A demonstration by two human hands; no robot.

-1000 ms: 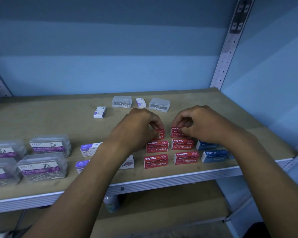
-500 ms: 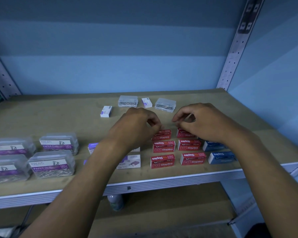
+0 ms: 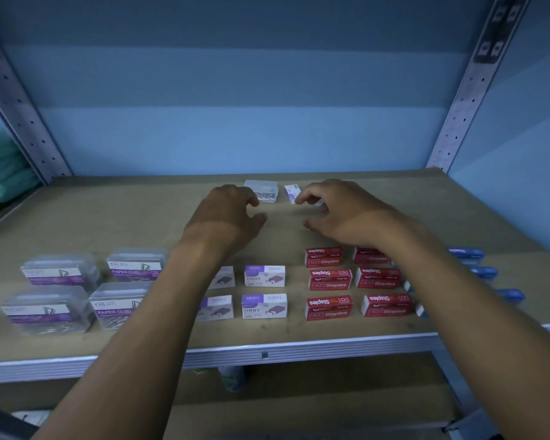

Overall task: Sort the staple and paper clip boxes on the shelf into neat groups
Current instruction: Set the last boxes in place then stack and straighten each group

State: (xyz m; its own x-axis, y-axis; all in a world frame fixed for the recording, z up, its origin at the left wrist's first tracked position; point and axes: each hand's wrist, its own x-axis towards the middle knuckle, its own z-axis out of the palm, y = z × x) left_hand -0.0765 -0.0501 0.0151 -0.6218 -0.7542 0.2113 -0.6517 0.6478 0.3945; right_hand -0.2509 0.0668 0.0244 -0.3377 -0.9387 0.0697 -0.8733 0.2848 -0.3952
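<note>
Both hands are out over the back of the shelf point(image 3: 77, 217), a matte brown board with a pale metal front lip. The left hand point(image 3: 226, 214) hovers with fingers curled and spread, nothing in it, its fingertips just beside a small clear plastic box point(image 3: 262, 192) with silvery clips glinting inside. The right hand point(image 3: 337, 211) is open too, thumb and forefinger parted like a pincer right at a tiny white-and-purple carton point(image 3: 292, 193); whether they touch it, I cannot tell.

Nearer the front edge, the groups sit in tidy rows. Far left, four rounded clear plastic tubs of paper clips point(image 3: 58, 271), purple-and-white labels, two by two. In the middle, white cardboard staple boxes point(image 3: 264, 276) with purple tops, crisp little rectangles, partly hidden by the left forearm. Next, six glossy red staple boxes point(image 3: 329, 279) in two columns of three, white lettering facing up. Far right, blue boxes point(image 3: 467, 252) peek out from behind the right forearm, their count unclear.

Perforated grey steel uprights point(image 3: 458, 122) frame a smooth blue wall.
</note>
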